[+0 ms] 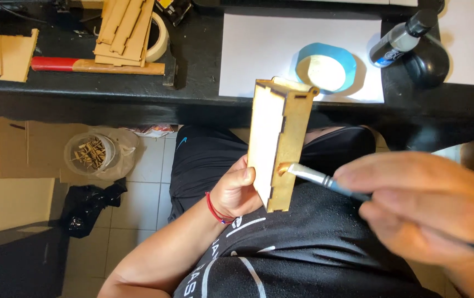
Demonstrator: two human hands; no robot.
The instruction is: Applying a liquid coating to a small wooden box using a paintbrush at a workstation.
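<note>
your right hand [419, 204], closest to the lens and blurred, has its fingers closed around a brush [325, 179] whose tip touches the side edge of a wooden box [278, 143]. your left hand [239, 190] grips that box from behind, fingers wrapped on its lower part, holding it upright over your lap, just below the black desk [193, 66]. on the desk lie a white sheet [259, 49], a blue tape roll [325, 67], a bottle [402, 37], a hammer [93, 65] and wood pieces [124, 30].
</note>
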